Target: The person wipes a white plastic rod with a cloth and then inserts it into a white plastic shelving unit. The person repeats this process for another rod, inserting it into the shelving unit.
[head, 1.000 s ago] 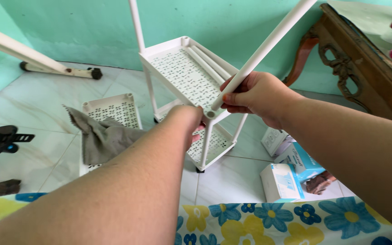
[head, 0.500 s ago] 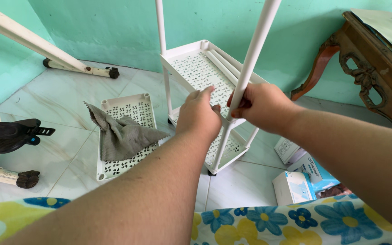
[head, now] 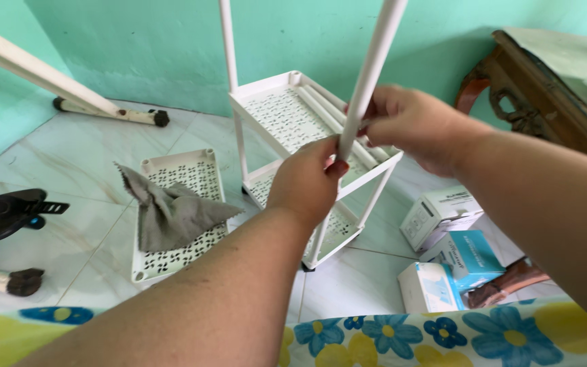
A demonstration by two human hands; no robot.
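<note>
Both hands gripping white pole [head: 369,75] over white rack [head: 287,112]: right hand [head: 412,122] fingers curling around it, left hand [head: 307,180] pinching lower end (grey cloth [head: 171,214] lying nearby).

The pale marbled tile floor [head: 90,224] carries a white tiered rack [head: 287,115], a loose perforated tray [head: 202,166] with a grey cloth [head: 171,214] on it, and three small boxes [head: 443,251] lying together.

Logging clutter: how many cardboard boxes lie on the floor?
3, all at right beside the white rack: white box, blue box, white-and-blue box. Others may be hidden.
</note>
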